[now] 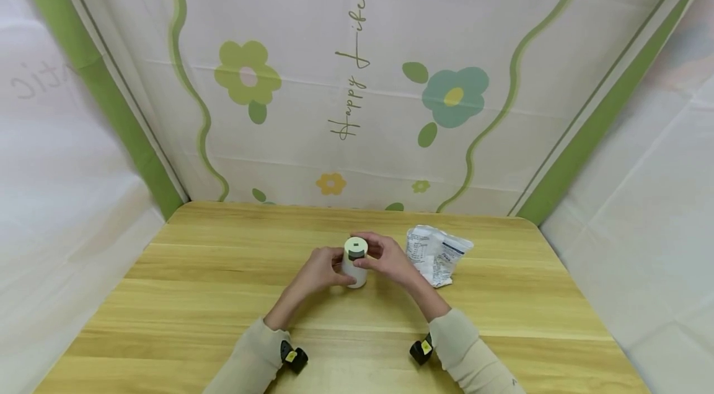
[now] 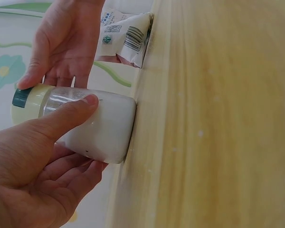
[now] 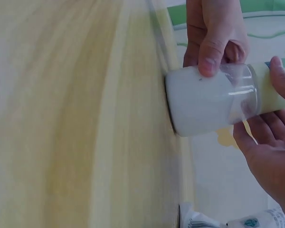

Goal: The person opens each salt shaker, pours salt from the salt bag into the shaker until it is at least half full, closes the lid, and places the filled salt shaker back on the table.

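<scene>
A clear jar [image 1: 359, 274] stands upright on the wooden table, filled most of the way with something white. Its pale yellow-green lid [image 1: 352, 245] is on and carries a dark green tab [image 2: 22, 97] at the rim. My left hand [image 1: 317, 271] grips the lower body, thumb on the near side and fingers round the far side. Higher up, my right hand [image 1: 390, 259] holds the lid between thumb and fingers, as the right wrist view shows. To the right of that hand lies a crumpled white printed packet [image 1: 432, 253]; its contents are hidden.
The wooden table [image 1: 223, 276] has rounded far corners. Behind it hangs a pale flowered cloth [image 1: 307, 90], with cloth walls on both sides too. A black strapped device [image 1: 293, 357] sits at the left cuff, another [image 1: 421, 350] at the right.
</scene>
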`<state>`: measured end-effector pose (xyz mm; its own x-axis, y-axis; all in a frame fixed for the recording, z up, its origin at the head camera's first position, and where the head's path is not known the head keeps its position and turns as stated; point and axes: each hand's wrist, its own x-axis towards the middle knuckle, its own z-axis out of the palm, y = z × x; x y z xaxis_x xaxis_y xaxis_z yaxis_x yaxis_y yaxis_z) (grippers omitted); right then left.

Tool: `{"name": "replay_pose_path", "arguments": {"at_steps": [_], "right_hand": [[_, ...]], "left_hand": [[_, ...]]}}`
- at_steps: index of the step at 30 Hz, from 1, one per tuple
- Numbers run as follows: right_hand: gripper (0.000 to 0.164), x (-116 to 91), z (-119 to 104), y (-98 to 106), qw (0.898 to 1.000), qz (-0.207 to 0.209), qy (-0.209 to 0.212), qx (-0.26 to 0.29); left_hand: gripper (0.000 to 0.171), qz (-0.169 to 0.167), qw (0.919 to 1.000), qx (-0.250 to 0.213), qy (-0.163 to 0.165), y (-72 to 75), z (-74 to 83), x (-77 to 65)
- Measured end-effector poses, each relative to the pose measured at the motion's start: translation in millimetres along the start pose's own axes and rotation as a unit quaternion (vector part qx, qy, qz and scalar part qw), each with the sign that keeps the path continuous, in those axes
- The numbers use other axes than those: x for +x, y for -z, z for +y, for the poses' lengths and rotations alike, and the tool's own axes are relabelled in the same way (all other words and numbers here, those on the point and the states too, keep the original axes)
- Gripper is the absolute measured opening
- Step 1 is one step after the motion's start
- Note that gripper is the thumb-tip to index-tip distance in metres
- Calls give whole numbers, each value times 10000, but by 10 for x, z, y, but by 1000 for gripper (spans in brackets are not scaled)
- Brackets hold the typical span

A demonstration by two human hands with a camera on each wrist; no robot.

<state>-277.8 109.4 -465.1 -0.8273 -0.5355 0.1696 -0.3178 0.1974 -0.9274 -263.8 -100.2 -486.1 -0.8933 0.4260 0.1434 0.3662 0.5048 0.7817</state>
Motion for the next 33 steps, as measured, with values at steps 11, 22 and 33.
{"name": "replay_pose_path", "arguments": {"at_steps": [11,22,33], "right_hand": [[68,-25,-19,-28,9999,95,96,-52],[54,-17,8,-34,9997,225,-26,-24],[55,-15,-27,-41,9998,191,-27,78]], "left_hand": [[43,1,10000,-50,-15,0,-4,0],[44,15,10000,-70,-67,-7,-14,7],[43,-22,10000,-33,-15,-2,-15,8]]}}
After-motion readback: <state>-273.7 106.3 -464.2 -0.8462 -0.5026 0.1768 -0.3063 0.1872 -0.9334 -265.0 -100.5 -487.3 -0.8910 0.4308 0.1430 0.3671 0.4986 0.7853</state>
